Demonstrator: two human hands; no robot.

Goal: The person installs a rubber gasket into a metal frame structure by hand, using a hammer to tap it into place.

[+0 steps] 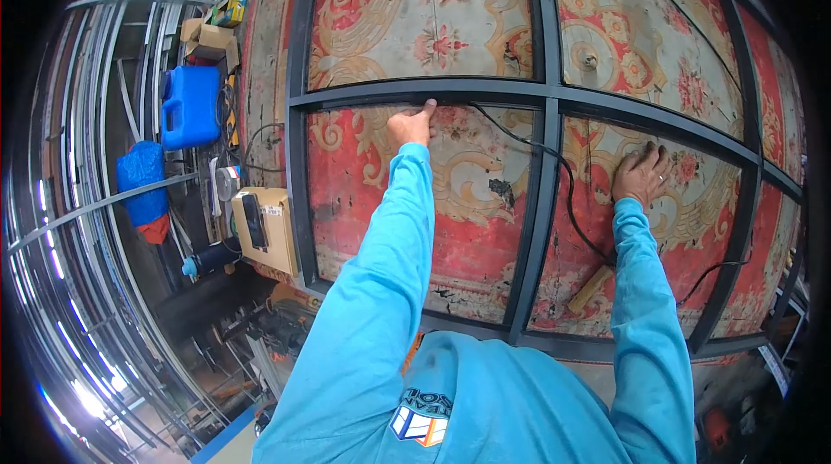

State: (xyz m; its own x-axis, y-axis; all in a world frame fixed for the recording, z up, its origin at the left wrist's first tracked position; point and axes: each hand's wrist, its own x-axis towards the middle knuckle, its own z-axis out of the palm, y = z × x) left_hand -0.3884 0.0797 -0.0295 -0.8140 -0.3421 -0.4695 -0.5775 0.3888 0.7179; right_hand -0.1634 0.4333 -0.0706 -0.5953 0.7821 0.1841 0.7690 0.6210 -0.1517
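Note:
A dark grey metal frame [485, 88] of welded square bars lies over a worn board with a red and cream floral pattern [415, 239]. My left hand [410, 126] is closed at the lower edge of the middle crossbar. Its thumb presses on the bar, while the other fingers are curled and partly hidden. Flat on the patterned board, inside the right-hand opening, rests my right hand [641, 176] with fingers spread and nothing held. A black cable [570, 191] runs from the crossbar over an upright and down between my arms. Near its lower end lies a small wooden piece [590, 289].
To the left are a blue jerrycan [191, 106], a blue plastic bag [140, 178], a cardboard box [275, 235] with a dark phone-like object [254, 220] on it, and a tape roll [228, 183]. Long metal profiles [78, 204] fill the far left. Tools clutter the floor below the frame.

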